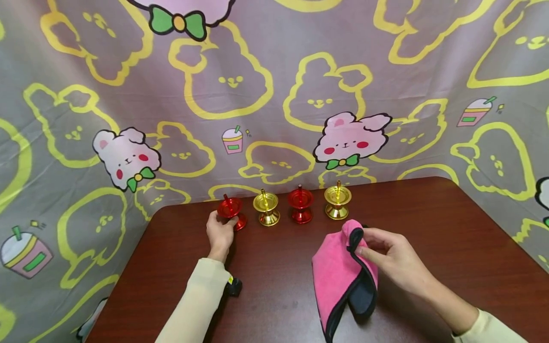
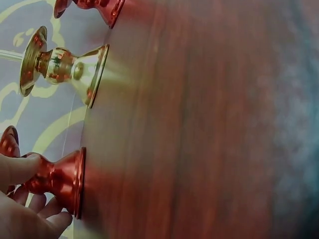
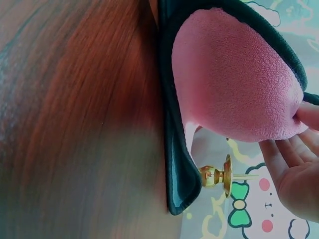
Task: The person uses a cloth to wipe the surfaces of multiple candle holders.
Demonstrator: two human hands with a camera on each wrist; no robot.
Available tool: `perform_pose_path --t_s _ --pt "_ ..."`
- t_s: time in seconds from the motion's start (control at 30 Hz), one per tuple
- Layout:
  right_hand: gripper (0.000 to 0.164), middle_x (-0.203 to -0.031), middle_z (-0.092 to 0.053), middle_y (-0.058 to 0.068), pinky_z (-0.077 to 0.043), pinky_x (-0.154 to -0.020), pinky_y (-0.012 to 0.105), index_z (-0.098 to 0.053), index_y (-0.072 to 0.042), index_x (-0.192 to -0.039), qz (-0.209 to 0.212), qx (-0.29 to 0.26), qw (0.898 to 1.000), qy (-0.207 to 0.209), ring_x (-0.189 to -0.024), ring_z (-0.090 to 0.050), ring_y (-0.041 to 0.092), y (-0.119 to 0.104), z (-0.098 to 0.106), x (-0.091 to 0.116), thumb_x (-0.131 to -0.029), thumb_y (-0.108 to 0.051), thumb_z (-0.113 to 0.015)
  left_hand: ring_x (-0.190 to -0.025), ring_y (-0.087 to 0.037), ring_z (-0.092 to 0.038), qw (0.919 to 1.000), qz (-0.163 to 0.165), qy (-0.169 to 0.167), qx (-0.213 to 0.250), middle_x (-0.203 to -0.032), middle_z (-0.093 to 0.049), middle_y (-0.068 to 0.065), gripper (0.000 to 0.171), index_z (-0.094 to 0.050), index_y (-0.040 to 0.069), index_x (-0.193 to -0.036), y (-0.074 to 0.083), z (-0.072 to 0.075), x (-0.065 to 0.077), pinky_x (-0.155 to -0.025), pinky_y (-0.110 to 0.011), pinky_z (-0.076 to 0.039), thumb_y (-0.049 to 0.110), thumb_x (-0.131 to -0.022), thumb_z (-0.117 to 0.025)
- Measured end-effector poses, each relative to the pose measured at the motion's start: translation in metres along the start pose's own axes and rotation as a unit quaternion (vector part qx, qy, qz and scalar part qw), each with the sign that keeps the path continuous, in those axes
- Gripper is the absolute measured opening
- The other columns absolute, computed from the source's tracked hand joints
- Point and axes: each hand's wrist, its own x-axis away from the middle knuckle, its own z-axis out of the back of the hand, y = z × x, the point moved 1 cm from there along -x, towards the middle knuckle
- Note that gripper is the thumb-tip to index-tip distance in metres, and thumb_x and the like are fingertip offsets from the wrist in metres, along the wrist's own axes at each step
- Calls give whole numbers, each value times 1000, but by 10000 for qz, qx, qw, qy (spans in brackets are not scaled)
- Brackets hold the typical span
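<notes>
Likely light, floppy pink cloth (image 1: 332, 267) is top-pinched, hanging below right fingers (image 1: 374, 256); slick-looking red holder (image 1: 229, 206) is stem-gripped between left fingers (image 2: 17, 170).

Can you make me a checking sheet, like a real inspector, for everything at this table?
Surface: brown table, shiny, with wood grain.
Job's things: four metal stands with upright pins, in a row near the back. From the left: first red stand, first gold stand, second red stand, second gold stand. Also a pink cloth with black edging.
Clutter: small black object beside the left sleeve; can't tell what it is.
Hands: left hand grips the first red stand; right hand pinches the pink cloth near its top.
Cables: nothing seen.
Surroundings: gray backdrop with bunnies, yellow outlines and drink cups.
</notes>
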Motion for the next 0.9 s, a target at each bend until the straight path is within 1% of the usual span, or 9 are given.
perform_pose_path --t_s 0.17,0.27,0.4,0.53,0.6,0.67,0.7,0.8,0.9 --pt "35 -102 -74 -1 -56 -75 24 -72 -10 -117 -2 30 10000 -16 -88 -70 15 0 0 -1 -84 -1 -80 -114 -39 -54 9995 48 -103 -278 -122 -60 -25 43 -54 -7 -121 0 2 -1 -99 -48 -43 -4 -84 -74" --pt "34 -102 -74 -1 -56 -75 25 -72 -11 -116 -33 21 10000 -40 -88 -70 15 -1 0 -1 -85 -2 -79 -117 -38 -51 9991 221 -244 -271 -126 -55 -26 52 -46 -7 -127 3 5 2 -100 -48 -41 -1 -84 -75" --pt "32 -101 -74 -2 -56 -74 26 -72 -11 -116 -69 5 10000 -49 -88 -69 15 -1 -1 0 -86 -4 -78 -107 -32 -45 9967 711 -349 179 -117 -44 -20 55 -36 -3 -124 10 11 15 -89 -40 -41 4 -85 -74" --pt "31 -101 -74 -2 -56 -72 27 -72 -11 -116 -132 -19 9999 -70 -86 -69 15 -2 -2 0 -86 -5 -79 -89 -21 -42 9925 950 -433 638 -99 -41 -10 45 -39 -1 -113 18 17 34 -75 -29 -39 4 -84 -74" --pt "32 -101 -74 -2 -56 -71 27 -72 -11 -116 -153 -35 9998 -81 -86 -69 15 -3 -2 0 -86 -5 -79 -83 -16 -46 9904 918 -717 743 -95 -46 -7 42 -44 -2 -111 23 16 44 -70 -26 -41 3 -84 -74" --pt "32 -101 -74 -2 -56 -72 27 -72 -11 -117 -170 -39 9998 -92 -86 -69 16 -3 -2 0 -86 -6 -79 -80 -13 -51 9876 788 -1122 762 -96 -53 -9 41 -49 -4 -115 27 12 51 -70 -25 -45 2 -84 -75" --pt "32 -102 -74 -2 -57 -72 27 -72 -11 -117 -194 -43 9998 -98 -87 -69 16 -4 -2 0 -86 -6 -79 -82 -14 -55 9849 755 -1347 778 -99 -57 -13 42 -51 -5 -118 29 9 54 -72 -26 -47 2 -85 -75" --pt "32 -104 -73 -1 -57 -74 27 -72 -11 -118 -306 -43 9994 -143 -90 -69 16 -5 -2 -1 -87 -7 -79 -99 -23 -61 9760 671 -1904 816 -117 -60 -21 48 -52 -5 -129 34 0 58 -82 -33 -50 4 -88 -74" --pt "32 -105 -73 0 -57 -74 28 -72 -11 -117 -419 -85 9989 -185 -90 -69 16 -5 -3 0 -87 -7 -79 -117 -35 -56 9711 673 -2118 872 -131 -55 -26 53 -49 -5 -137 35 -12 56 -91 -39 -49 4 -90 -72"
